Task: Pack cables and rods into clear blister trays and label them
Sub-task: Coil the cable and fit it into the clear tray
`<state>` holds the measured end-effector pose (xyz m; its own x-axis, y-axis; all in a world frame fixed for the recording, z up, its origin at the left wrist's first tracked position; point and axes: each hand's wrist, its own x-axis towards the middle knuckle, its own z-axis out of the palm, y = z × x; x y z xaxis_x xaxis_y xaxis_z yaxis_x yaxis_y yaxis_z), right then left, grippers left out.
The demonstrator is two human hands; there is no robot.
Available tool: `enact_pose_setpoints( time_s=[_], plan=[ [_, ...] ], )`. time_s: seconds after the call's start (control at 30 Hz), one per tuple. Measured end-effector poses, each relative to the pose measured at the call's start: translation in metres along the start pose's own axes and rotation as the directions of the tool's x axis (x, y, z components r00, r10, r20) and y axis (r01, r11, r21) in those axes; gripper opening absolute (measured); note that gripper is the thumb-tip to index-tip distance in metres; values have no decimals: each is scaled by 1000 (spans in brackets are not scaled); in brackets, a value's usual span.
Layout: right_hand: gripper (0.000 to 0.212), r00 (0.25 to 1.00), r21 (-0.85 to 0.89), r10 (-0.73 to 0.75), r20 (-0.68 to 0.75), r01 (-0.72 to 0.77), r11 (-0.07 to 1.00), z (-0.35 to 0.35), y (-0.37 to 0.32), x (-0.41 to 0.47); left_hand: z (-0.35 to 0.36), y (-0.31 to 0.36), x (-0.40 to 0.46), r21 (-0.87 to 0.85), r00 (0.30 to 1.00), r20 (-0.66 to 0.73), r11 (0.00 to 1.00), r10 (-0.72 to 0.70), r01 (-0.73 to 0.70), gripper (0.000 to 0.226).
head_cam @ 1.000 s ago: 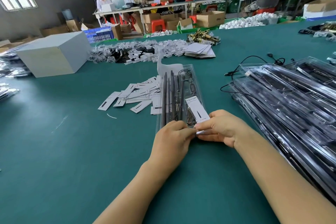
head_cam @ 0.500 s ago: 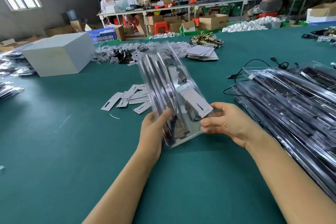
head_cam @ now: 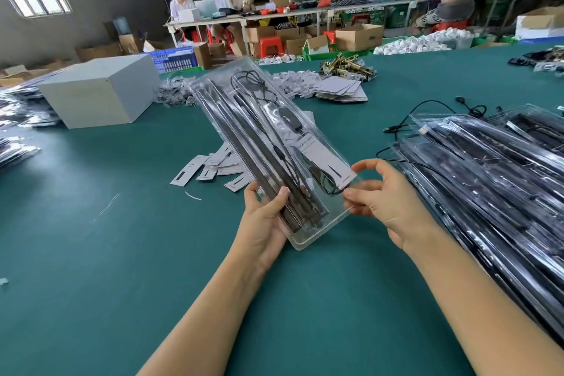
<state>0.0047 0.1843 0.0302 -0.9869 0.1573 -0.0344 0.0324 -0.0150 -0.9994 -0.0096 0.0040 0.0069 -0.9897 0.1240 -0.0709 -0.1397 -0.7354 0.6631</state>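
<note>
I hold one clear blister tray [head_cam: 308, 232] between my two hands; it contains one coiled black cable [head_cam: 259, 91] and one white label card [head_cam: 323, 159]; the dark rods [head_cam: 244, 149] number several (exact count unclear through glare). One grey box [head_cam: 100, 94] sits on the table; four people are visible in the background; stacked trays [head_cam: 488, 180] at right are too many to count.
</note>
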Motion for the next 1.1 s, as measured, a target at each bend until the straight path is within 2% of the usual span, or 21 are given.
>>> enact_pose_setpoints(
  time_s=[0.3,0.5,0.67,0.93,1.1],
  plan=[
    [34,999,-30,14,-52,-16,999,2,1,0,-1,-1,0,-23,998,55,1000,22,-21,40],
    [22,972,189,230,-48,-217,958,3,-3,0,-1,-1,1,-9,999,33,999,36,-35,45],
    [17,946,172,324,-11,-318,932,3,-3,1,0,-3,0,51,997,58,997,60,-63,48],
    [17,960,67,247,-129,-240,968,10,4,2,-1,-4,0,61,992,91,994,88,-93,45],
    [20,976,-75,154,-155,-168,983,12,11,5,-1,-5,1,99,988,113,989,102,-113,45]
  ],
)
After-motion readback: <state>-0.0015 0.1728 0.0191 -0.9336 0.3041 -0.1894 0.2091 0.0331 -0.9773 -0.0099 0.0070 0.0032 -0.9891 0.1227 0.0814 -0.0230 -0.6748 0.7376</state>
